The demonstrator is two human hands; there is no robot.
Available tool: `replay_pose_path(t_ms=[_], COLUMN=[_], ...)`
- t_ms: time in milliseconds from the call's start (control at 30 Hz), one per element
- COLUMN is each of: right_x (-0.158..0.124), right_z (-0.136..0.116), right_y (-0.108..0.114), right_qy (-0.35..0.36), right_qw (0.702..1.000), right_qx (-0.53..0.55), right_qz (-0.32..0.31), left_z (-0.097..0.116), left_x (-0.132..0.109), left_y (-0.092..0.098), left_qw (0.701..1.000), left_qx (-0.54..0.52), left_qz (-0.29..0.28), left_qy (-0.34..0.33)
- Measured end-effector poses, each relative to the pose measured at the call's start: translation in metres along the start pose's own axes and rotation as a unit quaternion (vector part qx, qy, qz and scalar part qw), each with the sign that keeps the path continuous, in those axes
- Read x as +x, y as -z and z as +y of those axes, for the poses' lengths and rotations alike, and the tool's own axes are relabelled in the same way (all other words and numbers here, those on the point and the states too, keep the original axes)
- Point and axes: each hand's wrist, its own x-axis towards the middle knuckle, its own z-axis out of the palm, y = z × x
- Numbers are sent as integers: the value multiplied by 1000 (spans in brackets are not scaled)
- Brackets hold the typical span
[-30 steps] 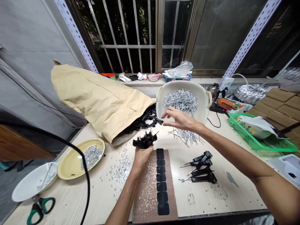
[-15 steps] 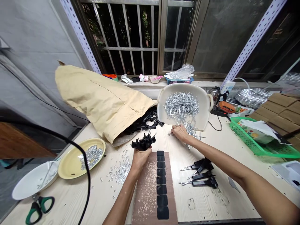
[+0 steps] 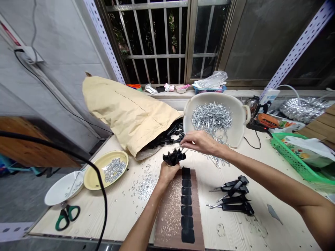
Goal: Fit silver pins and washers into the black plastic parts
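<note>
My left hand [image 3: 167, 172] is closed round a bunch of black plastic parts [image 3: 173, 157], held upright above the far end of a brown board [image 3: 170, 209]. My right hand [image 3: 200, 142] reaches in from the right and pinches a thin silver pin [image 3: 184, 149] right at the top of the bunch. Loose silver pins [image 3: 216, 160] lie on the table just behind my right wrist. A white basin [image 3: 239, 116] tilted toward me holds a heap of the same pins.
A tan paper sack [image 3: 125, 111] spills black parts at the back. Finished black pieces with pins [image 3: 232, 197] lie right of the board. A yellow plate [image 3: 95, 176] of small metal bits, a white plate [image 3: 62, 190], scissors [image 3: 65, 217], a black cable [image 3: 78, 157] and a green basket [image 3: 288, 153] stand around.
My right hand went down to the loose pins on the table, took one, and has come left to the bunch in my left hand. The view has shifted to the left.
</note>
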Motion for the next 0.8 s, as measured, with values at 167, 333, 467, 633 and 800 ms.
replay_pose_path(t_ms=[167,333,467,633,800], right_x=[15,20,18,16,-5], right_z=[-20,-26,-26,-12,45], right_y=[-7,-9,-6,0,-18], right_qy=[50,31,44,47,-143], right_qw=[990,988,990,994,982], right_qx=[-117,-128,-100,-33,-112], right_qz=[-61,-76,-92,-91,-59], left_z=[6,7,4,5,14], left_x=[-2,-3,-2,0,-2], left_y=[1,-1,-3,-7,6], left_qw=[1000,1000,1000,1000,998], left_qx=[14,19,5,-19,-63], left_qz=[-1,-8,-7,-3,25], left_qy=[8,1,8,-7,7])
